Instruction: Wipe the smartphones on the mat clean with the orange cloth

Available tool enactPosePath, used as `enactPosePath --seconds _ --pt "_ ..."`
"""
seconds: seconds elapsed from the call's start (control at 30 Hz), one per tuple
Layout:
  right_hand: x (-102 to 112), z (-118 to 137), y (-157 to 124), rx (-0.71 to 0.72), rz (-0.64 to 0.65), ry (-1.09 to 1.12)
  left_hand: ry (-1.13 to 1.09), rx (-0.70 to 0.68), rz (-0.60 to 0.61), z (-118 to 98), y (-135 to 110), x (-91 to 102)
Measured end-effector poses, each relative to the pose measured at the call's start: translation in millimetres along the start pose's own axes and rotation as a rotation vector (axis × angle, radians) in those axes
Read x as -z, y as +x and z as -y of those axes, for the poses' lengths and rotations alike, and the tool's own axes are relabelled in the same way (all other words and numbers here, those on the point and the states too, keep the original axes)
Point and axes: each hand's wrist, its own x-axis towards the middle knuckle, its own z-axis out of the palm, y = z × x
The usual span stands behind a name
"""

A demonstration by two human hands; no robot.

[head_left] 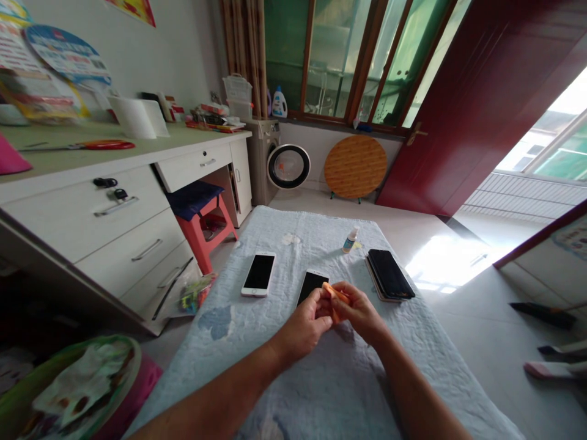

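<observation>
My left hand (308, 319) and my right hand (360, 310) meet above the cloth-covered table, both closed on a small orange cloth (337, 315). Partly hidden behind my left hand, a white phone with a dark screen (313, 283) lies face up. Further left rests another white phone (259, 274), also face up with its screen dark. To the right of my hands is a black phone (391, 273), stacked on something lighter that shows along its edge. A small spray bottle (350, 240) stands upright beyond my hands.
The light blue patterned cloth (293, 235) covers the table. At left are a white desk (123, 229), a pink stool (211, 227) and a bin (132, 373). A washing machine (263, 156) has its round door open. A round wooden tabletop (355, 166) leans near the red door (463, 104).
</observation>
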Motion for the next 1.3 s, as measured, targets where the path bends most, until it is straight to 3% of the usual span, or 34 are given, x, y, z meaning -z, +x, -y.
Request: enactPosePath --seconds 0.07,0.17,0.3,0.4,0.47,0.6,0.83,1.07,1.3 --pt "-2 -3 2 -0.039 -0.067 -0.002 0.148 0.020 -0.035 2 -1 9.2" --pt "-4 -5 6 -0.072 -0.180 -0.015 0.472 -0.050 -0.189 -1 -2 25.5" --pt "-4 -9 10 0.001 -0.302 -0.098 0.925 -0.079 -0.333 -6 -2 45.2" --pt "-6 -10 13 0.107 -0.351 -0.319 1.166 -0.125 -0.300 -2 -3 55.4" --pt "-8 -9 14 0.206 -0.345 -0.490 1.258 -0.076 -0.223 2 -3 59.3" --pt "-15 -6 14 0.324 -0.255 -0.635 1.364 0.014 -0.142 9 -6 61.5" --pt "-18 -13 10 0.324 -0.129 -0.872 1.374 0.009 -0.140 13 -5 58.3" --pt "-21 -15 13 0.306 -0.130 -0.827 1.362 -0.002 -0.191 19 -3 53.5" --pt "-26 -7 6 0.361 0.042 -0.901 1.398 0.020 -0.215 21 -2 51.8"
